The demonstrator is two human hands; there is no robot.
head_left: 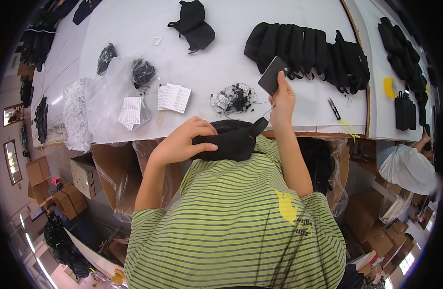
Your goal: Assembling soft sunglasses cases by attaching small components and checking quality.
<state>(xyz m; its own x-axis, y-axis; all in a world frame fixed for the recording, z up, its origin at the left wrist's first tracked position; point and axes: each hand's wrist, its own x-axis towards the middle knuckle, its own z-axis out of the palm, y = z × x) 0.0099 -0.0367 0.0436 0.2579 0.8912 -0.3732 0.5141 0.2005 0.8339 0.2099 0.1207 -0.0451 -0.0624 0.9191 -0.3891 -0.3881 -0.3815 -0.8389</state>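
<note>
Against the near edge of the table, my left hand grips a small black fabric pouch, thumb in front and fingers over its top. My right hand is raised beside it, pinching a dark hang tag between thumb and fingers. A thin cord runs from the tag down toward a strap at the pouch's right end. Just beyond the pouch lies a tangle of black tag strings. White printed cards are stacked to its left.
A row of black pouches fills the back right, with another pouch at the back. Small snips lie at right. Clear plastic bags cover the left. Open cartons stand below the table edge; another person is at far right.
</note>
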